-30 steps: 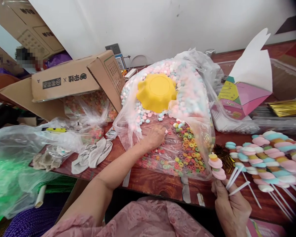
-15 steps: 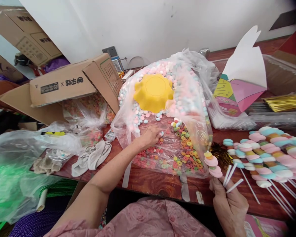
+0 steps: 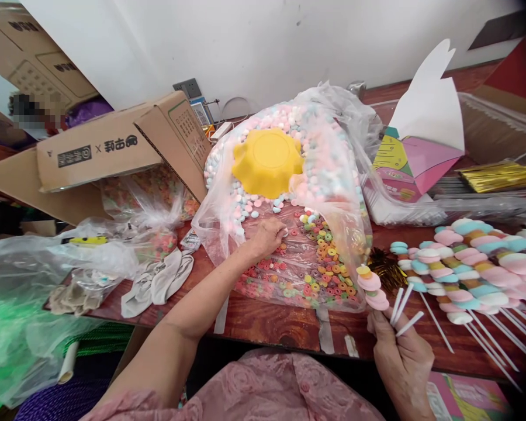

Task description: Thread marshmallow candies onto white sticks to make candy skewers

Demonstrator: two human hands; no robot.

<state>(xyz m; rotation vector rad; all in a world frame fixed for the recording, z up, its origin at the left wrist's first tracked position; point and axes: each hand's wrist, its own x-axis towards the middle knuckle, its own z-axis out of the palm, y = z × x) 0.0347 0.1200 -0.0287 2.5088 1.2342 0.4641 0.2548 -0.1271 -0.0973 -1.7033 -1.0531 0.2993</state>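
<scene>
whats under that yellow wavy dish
Small pink, white and pale blue sweets show around the edges of the yellow dish, and it appears to rest on them. Whatever lies directly beneath is covered by the dish, so I can't tell.

Matt marshmallows, glossy wood-grain table, matt cardboard box (plastic bag shiny, crinkled)

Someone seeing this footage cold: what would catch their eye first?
Probably the bright yellow scalloped bowl, on the heap of small pastel sweets in the middle of the view. Next, the pile of pink, blue and white candy skewers at the right, near the right hand, which holds a short pink-and-yellow stack and white sticks.
</scene>
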